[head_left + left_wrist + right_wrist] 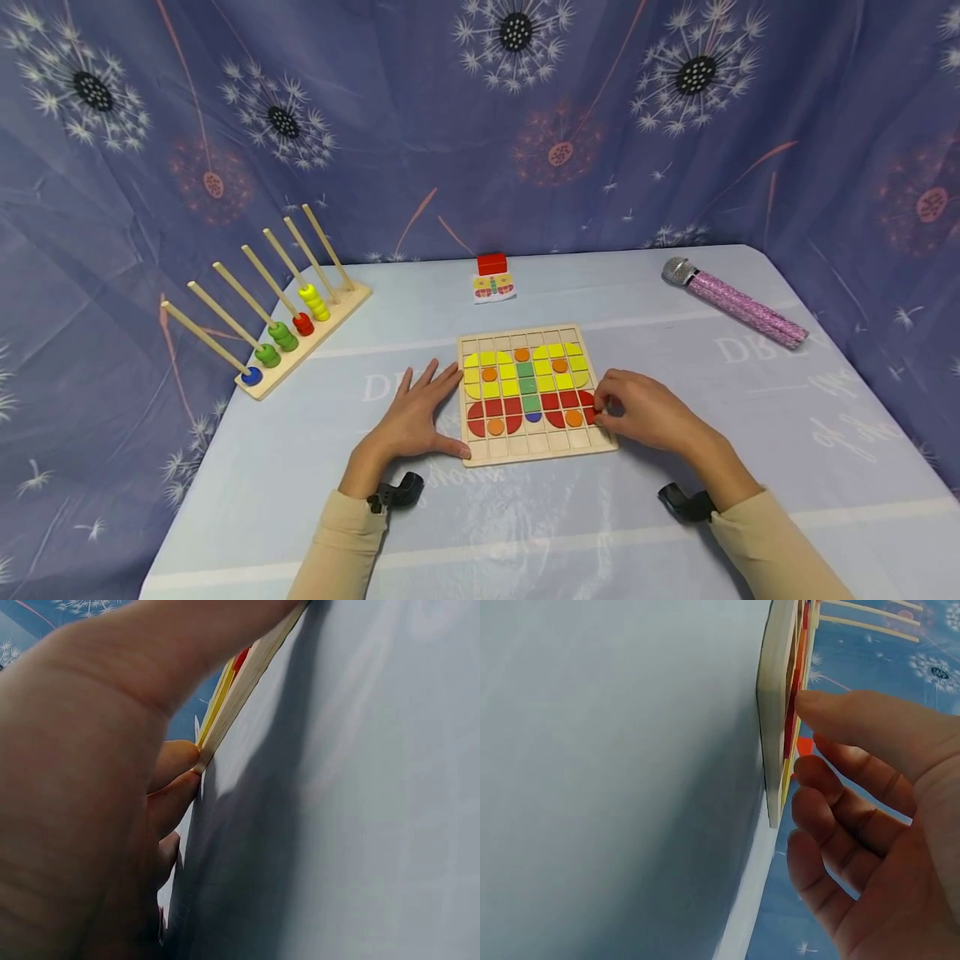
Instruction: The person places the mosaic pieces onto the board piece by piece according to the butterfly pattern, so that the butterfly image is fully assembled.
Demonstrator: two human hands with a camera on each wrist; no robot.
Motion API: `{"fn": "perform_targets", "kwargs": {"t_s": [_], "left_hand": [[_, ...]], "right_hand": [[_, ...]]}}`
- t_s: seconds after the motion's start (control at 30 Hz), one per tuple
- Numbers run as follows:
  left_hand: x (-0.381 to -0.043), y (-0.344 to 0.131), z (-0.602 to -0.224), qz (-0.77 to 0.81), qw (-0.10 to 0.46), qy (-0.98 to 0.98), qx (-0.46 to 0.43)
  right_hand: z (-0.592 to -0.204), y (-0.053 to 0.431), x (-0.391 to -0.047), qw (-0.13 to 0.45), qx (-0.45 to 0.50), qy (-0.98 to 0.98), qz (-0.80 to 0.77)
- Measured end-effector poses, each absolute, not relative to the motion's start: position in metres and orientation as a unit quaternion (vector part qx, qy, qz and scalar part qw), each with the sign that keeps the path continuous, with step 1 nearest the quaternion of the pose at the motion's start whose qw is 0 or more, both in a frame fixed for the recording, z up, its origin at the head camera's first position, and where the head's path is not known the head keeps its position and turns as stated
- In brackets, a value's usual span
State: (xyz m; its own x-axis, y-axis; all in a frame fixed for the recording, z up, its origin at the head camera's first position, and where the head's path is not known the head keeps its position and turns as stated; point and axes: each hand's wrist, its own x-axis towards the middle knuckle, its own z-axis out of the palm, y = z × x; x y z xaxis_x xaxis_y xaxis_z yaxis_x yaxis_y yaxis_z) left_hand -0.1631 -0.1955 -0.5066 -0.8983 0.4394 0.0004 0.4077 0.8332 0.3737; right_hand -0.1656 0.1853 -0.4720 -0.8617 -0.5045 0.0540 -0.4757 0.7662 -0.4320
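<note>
A square wooden grid board (540,447) lies on the table, with coloured tiles forming a butterfly: yellow upper wings, red lower wings, orange dots and a green body. My left hand (412,421) is spread at its left side, thumb on the near corner and index fingertip farther up the edge. At the right edge, my right hand (648,408) has its thumb and index fingertip at the outer red tiles (588,414). In the right wrist view the thumb (840,712) touches a red tile (791,712) lying in the board, and the other fingers are loosely bent.
A small butterfly picture card (493,288) leans by a red block (492,264) behind the board. At the left stands a wooden peg rack (307,343) with coloured beads. A pink glitter microphone (738,306) lies at the back right. A patterned curtain hangs behind the table.
</note>
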Motion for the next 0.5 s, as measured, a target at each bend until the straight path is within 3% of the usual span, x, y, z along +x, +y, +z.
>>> {"fn": "perform_targets", "kwargs": {"t_s": [0.5], "left_hand": [[-0.1663, -0.1948, -0.504, 0.187, 0.052, 0.955, 0.225]], "right_hand": [[-0.47, 0.1895, -0.1651, -0.001, -0.223, 0.951, -0.214]]}}
